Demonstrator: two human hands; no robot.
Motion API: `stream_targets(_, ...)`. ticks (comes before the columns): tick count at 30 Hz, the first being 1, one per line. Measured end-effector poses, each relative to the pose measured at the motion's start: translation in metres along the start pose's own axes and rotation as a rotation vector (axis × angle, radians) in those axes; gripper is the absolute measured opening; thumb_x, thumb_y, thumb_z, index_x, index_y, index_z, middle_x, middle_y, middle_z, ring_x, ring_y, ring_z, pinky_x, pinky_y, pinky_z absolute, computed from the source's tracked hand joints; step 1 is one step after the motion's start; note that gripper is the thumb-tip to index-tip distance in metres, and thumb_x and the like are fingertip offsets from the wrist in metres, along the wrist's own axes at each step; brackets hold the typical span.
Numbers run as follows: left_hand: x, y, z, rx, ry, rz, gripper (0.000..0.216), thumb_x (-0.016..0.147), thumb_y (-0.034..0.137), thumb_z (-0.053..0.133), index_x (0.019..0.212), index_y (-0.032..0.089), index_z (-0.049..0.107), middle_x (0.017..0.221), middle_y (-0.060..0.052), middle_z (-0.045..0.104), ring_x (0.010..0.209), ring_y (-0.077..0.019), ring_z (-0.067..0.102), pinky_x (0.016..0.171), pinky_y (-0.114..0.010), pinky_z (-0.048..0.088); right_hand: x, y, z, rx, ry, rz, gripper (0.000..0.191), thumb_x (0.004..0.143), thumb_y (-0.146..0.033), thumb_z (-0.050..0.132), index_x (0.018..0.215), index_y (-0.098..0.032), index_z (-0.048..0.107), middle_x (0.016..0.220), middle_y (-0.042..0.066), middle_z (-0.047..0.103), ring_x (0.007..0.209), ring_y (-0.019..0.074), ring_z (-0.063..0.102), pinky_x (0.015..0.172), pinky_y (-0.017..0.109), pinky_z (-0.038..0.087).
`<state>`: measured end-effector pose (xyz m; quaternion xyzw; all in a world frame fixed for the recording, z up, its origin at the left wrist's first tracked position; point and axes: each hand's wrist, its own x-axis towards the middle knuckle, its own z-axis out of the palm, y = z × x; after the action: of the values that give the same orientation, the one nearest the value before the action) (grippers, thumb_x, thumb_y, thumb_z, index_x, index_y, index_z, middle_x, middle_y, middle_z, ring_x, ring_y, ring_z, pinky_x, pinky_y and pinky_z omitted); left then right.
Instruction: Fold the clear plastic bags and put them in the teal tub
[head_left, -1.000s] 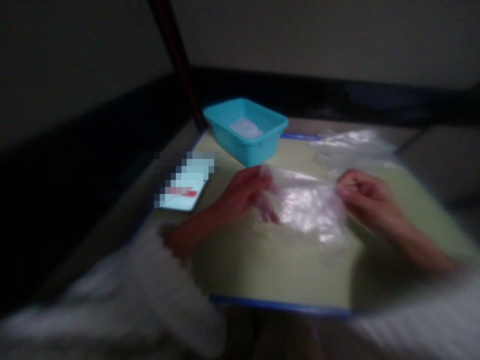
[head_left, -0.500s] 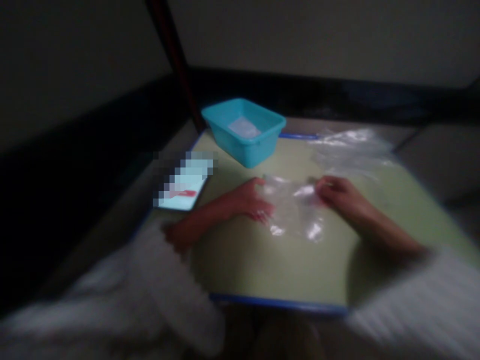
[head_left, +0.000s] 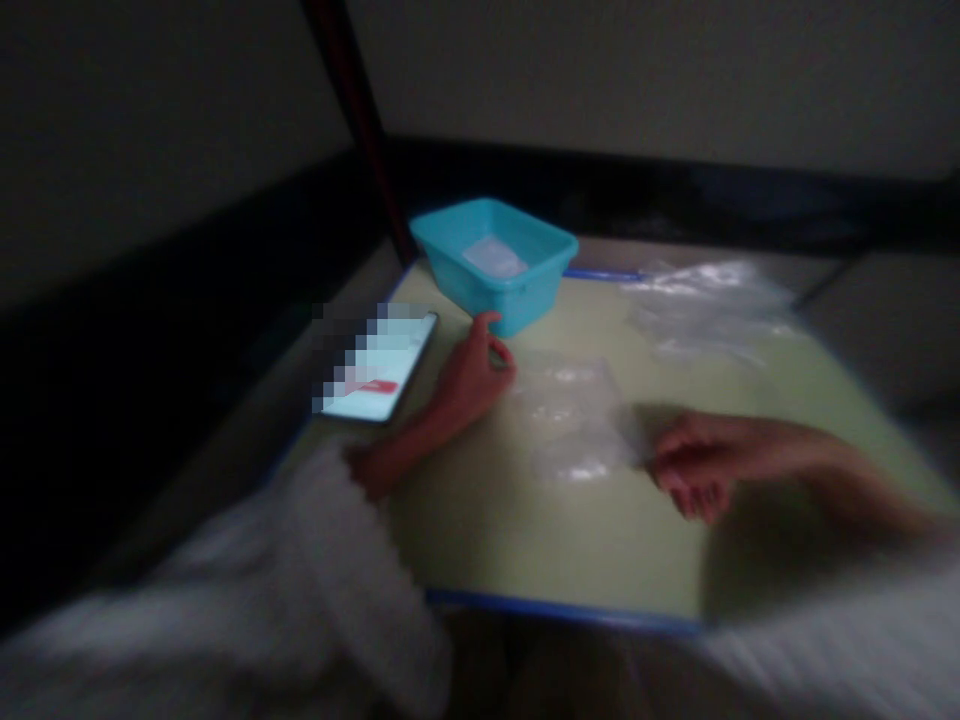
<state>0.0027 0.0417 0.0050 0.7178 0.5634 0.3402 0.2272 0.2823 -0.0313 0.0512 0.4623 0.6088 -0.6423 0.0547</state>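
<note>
A clear plastic bag [head_left: 571,415] lies flat on the pale green table [head_left: 525,530]. My left hand [head_left: 471,372] rests at the bag's left edge, fingers curled in a pinch near its corner; whether it grips the bag is too blurred to see. My right hand [head_left: 694,465] hovers just right of the bag, fingers loosely curled and pointing left, nothing visible in them. Both arms wear white knitted sleeves.
A turquoise plastic tub [head_left: 491,262] with something pale inside stands at the table's far left. A lit phone [head_left: 373,368] lies left of my left hand. A heap of clear plastic bags [head_left: 709,305] lies at the far right. The table has a blue rim.
The bag, held up stretched between both hands a second ago, now lies flat on the table. My right hand has let go and drawn back toward me; my left hand shifted left.
</note>
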Motion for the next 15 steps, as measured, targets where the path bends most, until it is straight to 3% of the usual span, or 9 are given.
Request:
stream_targets(2,0.0,0.0,-0.002,0.058,0.057,0.06,0.048,0.074,0.01,0.053,0.122,0.014,0.045,0.086,-0.003,0.066,0.067,-0.0127,0.06,0.063,-0.024,0.046,-0.004,0.001,-0.002,-0.093,0.07,-0.048,0.04,0.08,-0.054,0.058,0.069,-0.016,0.064,0.064,0.005,0.069,0.059,0.0153,0.066,0.054,0.026,0.053)
stream_targets(5,-0.004,0.003,-0.007,0.134,0.044,0.112,0.04,0.079,0.013,0.051,0.119,0.015,0.05,0.083,-0.003,0.067,0.067,-0.0131,0.06,0.064,-0.024,0.046,0.0,0.0,-0.005,-0.283,0.491,-0.254,0.043,0.083,-0.056,0.053,0.074,-0.016,0.066,0.066,0.006,0.069,0.061,0.0185,0.066,0.057,0.031,0.054)
stream_targets(7,-0.008,0.006,-0.009,0.213,-0.021,0.151,0.041,0.082,0.016,0.05,0.123,0.016,0.051,0.082,-0.003,0.068,0.067,-0.0136,0.061,0.066,-0.025,0.046,0.009,0.0,-0.006,-0.437,0.75,-0.392,0.043,0.085,-0.055,0.052,0.092,-0.016,0.069,0.088,0.01,0.072,0.079,0.0239,0.068,0.069,0.038,0.056)
stream_targets(8,-0.01,0.007,-0.009,0.259,-0.059,0.173,0.043,0.083,0.018,0.049,0.126,0.017,0.05,0.082,-0.003,0.069,0.068,-0.0143,0.061,0.067,-0.025,0.047,0.014,0.002,-0.006,-0.523,0.811,-0.447,0.045,0.085,-0.054,0.052,0.105,-0.017,0.067,0.104,0.011,0.07,0.092,0.0271,0.067,0.079,0.042,0.055)
stream_targets(11,-0.015,0.007,-0.008,0.377,-0.162,0.236,0.047,0.087,0.022,0.046,0.134,0.017,0.044,0.082,-0.005,0.069,0.074,-0.0164,0.064,0.073,-0.028,0.047,0.032,0.01,-0.007,-0.781,0.727,-0.551,0.065,0.085,-0.056,0.051,0.139,-0.022,0.042,0.142,0.012,0.045,0.128,0.0333,0.044,0.105,0.056,0.033)
stream_targets(13,-0.016,0.006,-0.007,0.432,-0.199,0.261,0.049,0.09,0.024,0.043,0.138,0.016,0.04,0.085,-0.006,0.069,0.077,-0.0169,0.064,0.075,-0.029,0.047,0.041,0.017,-0.008,-0.887,0.659,-0.56,0.078,0.084,-0.061,0.048,0.148,-0.023,0.023,0.151,0.011,0.029,0.136,0.0342,0.028,0.109,0.061,0.019)
stream_targets(15,-0.015,0.005,-0.007,0.474,-0.221,0.279,0.049,0.092,0.026,0.04,0.14,0.016,0.036,0.088,-0.006,0.069,0.08,-0.0171,0.065,0.077,-0.029,0.047,0.047,0.023,-0.01,-0.938,0.616,-0.534,0.087,0.083,-0.065,0.046,0.15,-0.022,0.009,0.154,0.013,0.017,0.139,0.034,0.019,0.11,0.061,0.013)
